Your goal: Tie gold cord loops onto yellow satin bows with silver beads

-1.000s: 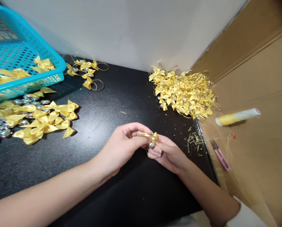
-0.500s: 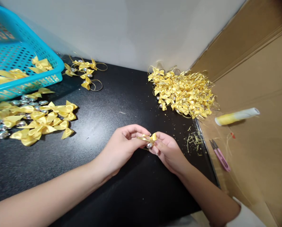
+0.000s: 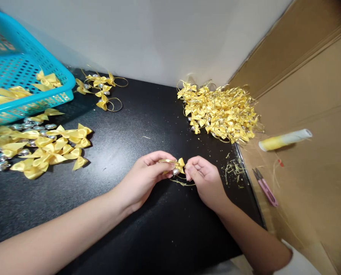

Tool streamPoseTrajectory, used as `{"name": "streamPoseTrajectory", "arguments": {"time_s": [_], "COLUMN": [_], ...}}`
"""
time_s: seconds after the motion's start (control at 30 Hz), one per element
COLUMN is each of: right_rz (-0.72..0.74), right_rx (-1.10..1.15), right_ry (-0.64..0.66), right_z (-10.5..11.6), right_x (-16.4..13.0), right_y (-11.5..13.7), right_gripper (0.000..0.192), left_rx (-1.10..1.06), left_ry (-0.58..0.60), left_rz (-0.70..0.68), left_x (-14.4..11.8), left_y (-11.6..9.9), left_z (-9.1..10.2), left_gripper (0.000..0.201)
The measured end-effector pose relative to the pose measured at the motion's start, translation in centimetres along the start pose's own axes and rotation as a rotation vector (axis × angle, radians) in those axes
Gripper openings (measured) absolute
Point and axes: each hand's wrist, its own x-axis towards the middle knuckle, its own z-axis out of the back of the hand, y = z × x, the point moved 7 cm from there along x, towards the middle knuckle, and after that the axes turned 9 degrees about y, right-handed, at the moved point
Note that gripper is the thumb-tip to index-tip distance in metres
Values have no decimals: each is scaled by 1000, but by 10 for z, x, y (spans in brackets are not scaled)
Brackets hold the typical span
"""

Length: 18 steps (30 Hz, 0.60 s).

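Between thumb and fingers, my left hand [image 3: 147,172] pinches a yellow ribbon bow [image 3: 181,165] with a gold cord loop. A small silver bell-like ball [image 3: 176,172] hangs just under the bow. Close by on the right, my right hand [image 3: 206,179] is closed in a pinch beside the bow's edge. It seems to grip a thin gold cord [image 3: 183,183], part of which curves below the bow; the pinched end is hidden by the fingertips.
Finished-looking bows with loops form a pile [image 3: 220,110] at the back right. Loose yellow bows [image 3: 52,151] and silver balls [image 3: 0,166] lie left, near a blue basket [image 3: 68,89]. Pink thread snips [image 3: 266,187] and a whitish-yellow tube [image 3: 285,140] rest on cardboard [image 3: 319,183] at right.
My hands have drawn apart: the left went slightly left with the bow, the right moved off the bow. More of the thin cord below now shows.
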Motion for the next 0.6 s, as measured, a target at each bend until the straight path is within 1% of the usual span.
{"name": "streamPoseTrajectory", "arguments": {"time_s": [0.27, 0.37, 0.6], "right_rz": [16, 40, 167], "right_rx": [-62, -99, -321], "right_ry": [-26, -30, -78], "right_z": [3, 3, 6], "right_x": [-1, -2, -9], "right_y": [-1, 2, 12], "right_gripper": [15, 15, 15], "left_rx": [-111, -123, -118], "left_ry": [8, 32, 45], "left_rz": [73, 93, 116], "left_x": [3, 4, 4], "left_y": [7, 9, 12], "left_z": [3, 4, 4], "left_gripper": [10, 10, 10]}}
